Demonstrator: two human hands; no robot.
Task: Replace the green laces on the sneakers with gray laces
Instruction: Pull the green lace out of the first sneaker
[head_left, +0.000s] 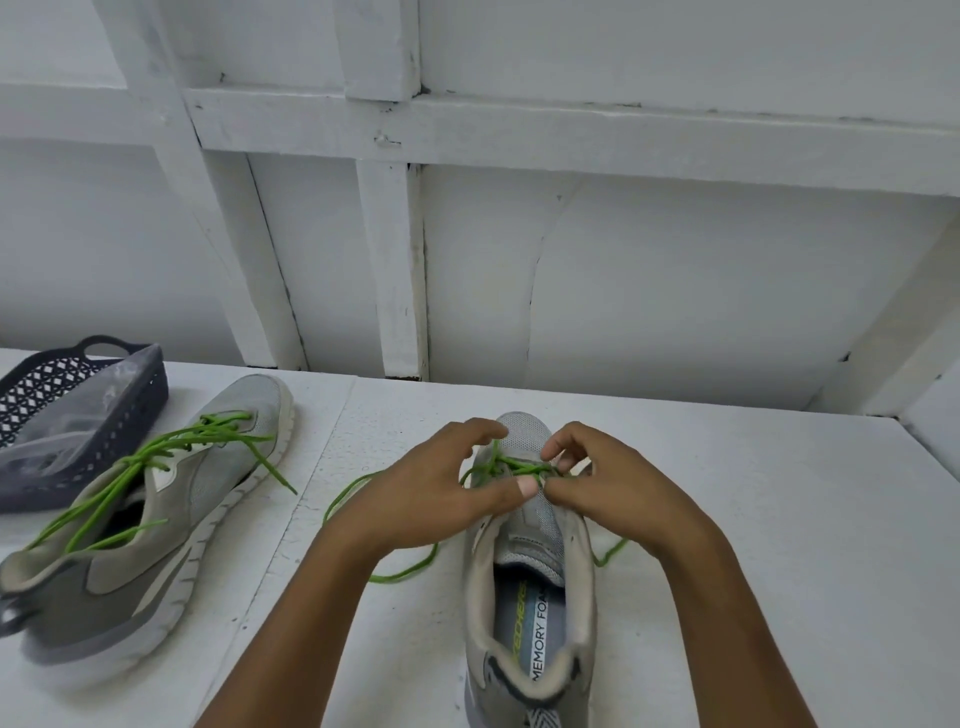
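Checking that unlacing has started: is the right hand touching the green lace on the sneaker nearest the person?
Touching. In the head view the right hand pinches the green lace above the tongue of the sneaker.

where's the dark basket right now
Head view: the dark basket sits at the table's far left edge, near the wall, just behind the left-hand sneaker laced in green.
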